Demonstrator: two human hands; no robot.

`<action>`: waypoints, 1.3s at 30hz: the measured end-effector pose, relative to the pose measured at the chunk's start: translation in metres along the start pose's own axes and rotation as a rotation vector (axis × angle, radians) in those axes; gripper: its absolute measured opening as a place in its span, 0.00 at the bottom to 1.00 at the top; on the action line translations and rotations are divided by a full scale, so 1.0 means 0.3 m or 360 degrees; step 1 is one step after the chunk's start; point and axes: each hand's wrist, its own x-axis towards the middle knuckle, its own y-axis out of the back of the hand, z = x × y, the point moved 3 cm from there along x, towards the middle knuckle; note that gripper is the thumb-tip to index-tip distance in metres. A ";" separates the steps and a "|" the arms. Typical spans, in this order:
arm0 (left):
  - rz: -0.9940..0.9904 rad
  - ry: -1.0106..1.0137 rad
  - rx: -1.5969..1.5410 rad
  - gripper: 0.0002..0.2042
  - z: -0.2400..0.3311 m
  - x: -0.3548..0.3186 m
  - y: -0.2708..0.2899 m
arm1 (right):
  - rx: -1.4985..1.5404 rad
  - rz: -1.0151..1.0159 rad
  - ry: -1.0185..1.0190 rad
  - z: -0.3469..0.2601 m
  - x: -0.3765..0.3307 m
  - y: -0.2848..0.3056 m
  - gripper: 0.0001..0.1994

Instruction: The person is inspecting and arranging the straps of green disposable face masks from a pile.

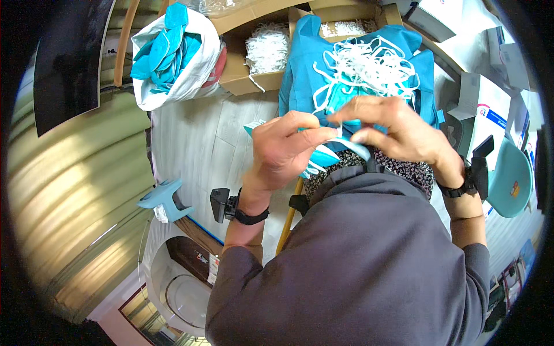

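Observation:
My left hand (285, 144) is closed, its thumb and forefinger pinching a thin white strap (339, 131) in front of my lap. Just beside it, my right hand (395, 127) is bent over a light-blue curved fabric piece (356, 149), thumb close to its upper edge; its fingertips partly hide what they grip. More teal fabric pieces (324, 157) with white straps lie below and behind my left hand. Beyond both hands, a heap of white elastic straps (369, 64) rests on a blue cloth (303, 69), with teal fabric showing under it.
At the far left stands a white bag (199, 72) filled with teal pieces (167, 52). Beside it, a cardboard box (236, 63) holds white straps (268, 47). White cartons (485, 109) and a teal stool (511, 179) are on the right. A light-blue plastic object (164, 199) stands at left.

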 end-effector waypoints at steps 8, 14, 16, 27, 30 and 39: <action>0.0011 0.0021 -0.0240 0.11 0.052 -0.034 0.071 | -0.0419 0.0139 0.0131 0.097 -0.093 0.079 0.04; -0.0044 -0.0003 -0.0287 0.10 0.058 -0.020 0.132 | -0.0555 0.0103 -0.0228 0.129 -0.101 0.100 0.12; -0.0011 -0.0006 -0.0381 0.08 0.057 -0.016 0.101 | -0.0377 0.0068 -0.0083 0.051 -0.002 0.026 0.22; 0.0747 0.0721 -0.1882 0.22 -0.092 -0.088 -0.003 | -0.0027 0.0392 0.0004 0.105 0.070 -0.083 0.05; 0.1494 0.0709 -0.2416 0.24 -0.025 -0.036 0.162 | -0.0436 0.0485 -0.0686 0.282 -0.097 0.054 0.05; 0.1108 0.1224 -0.3164 0.26 -0.329 -0.096 -0.126 | -0.0628 0.0139 -0.0109 -0.076 0.135 -0.117 0.70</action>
